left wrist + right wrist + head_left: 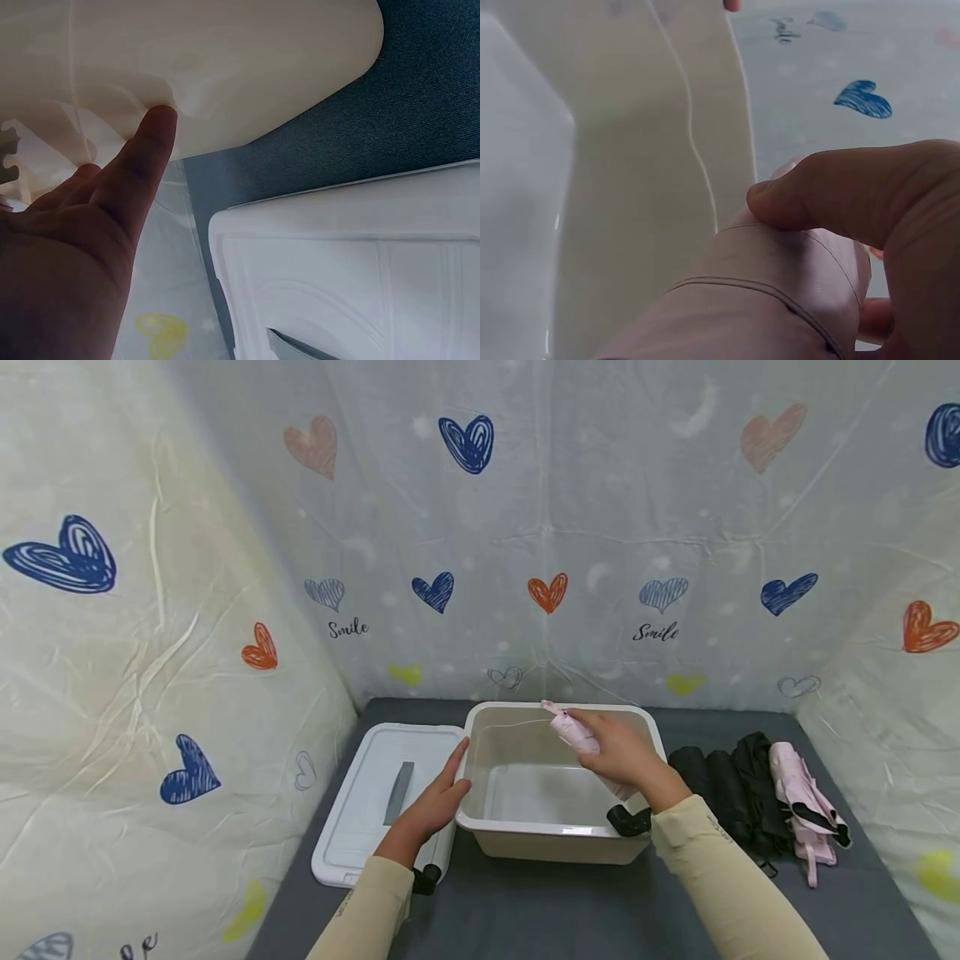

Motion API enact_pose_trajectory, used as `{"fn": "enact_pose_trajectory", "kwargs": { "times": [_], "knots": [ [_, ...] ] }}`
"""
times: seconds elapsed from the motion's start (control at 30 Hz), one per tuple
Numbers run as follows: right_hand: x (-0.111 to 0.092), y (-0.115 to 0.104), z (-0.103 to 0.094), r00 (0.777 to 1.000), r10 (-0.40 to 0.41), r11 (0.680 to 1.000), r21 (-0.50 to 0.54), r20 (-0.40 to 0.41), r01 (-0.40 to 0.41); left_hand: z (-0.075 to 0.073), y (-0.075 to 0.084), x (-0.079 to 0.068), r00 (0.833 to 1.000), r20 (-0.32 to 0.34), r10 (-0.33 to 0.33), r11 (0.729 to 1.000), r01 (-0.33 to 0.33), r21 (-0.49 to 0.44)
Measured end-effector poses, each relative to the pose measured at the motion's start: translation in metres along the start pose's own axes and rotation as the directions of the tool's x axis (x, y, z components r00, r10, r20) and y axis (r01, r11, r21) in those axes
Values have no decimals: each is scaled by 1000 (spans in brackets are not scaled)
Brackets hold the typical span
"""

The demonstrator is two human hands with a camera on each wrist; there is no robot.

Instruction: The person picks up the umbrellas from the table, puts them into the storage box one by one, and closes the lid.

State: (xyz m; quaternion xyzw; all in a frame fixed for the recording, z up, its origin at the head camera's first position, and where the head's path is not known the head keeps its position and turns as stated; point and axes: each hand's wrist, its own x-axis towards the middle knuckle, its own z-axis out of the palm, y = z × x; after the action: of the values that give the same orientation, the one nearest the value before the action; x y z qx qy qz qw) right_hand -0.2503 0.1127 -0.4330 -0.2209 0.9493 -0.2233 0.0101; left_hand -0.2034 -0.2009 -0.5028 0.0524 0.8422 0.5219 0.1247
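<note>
A cream plastic storage bin (pixel 525 846) stands uncovered on the dark table. My left hand (pixel 431 810) touches its left wall with fingers straight; the left wrist view shows the fingertips against the wall's outer side. Over the right part of the bin, my right hand (pixel 618 752) grips a pink folded umbrella (pixel 576 733) that lies slantwise, a small strap at its far end. Up close in the right wrist view, the thumb presses on the rolled pink fabric (pixel 735 307). The umbrella's near end is partly hidden by the hand and wrist.
A white lid (pixel 360 810) with a grey handle lies left of the bin. To the right, several black folded umbrellas (pixel 727 785) lie side by side, with pink folded fabric (pixel 795 777) beside them. A heart-printed curtain (pixel 495 527) hangs behind the table.
</note>
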Motion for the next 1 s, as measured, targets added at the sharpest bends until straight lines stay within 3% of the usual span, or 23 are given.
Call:
{"fn": "enact_pose_trajectory", "kwargs": {
  "times": [0.67,1.0],
  "knots": [
    [19,-5,25,997,-54,997,63,48,51,0,-2,0,1000,-5,2,1000,-2,-20],
    [29,-11,37,989,-123,991,53,79,119,1,-3,-1,1000,-15,-3,1000,2,-23]
  ]
}}
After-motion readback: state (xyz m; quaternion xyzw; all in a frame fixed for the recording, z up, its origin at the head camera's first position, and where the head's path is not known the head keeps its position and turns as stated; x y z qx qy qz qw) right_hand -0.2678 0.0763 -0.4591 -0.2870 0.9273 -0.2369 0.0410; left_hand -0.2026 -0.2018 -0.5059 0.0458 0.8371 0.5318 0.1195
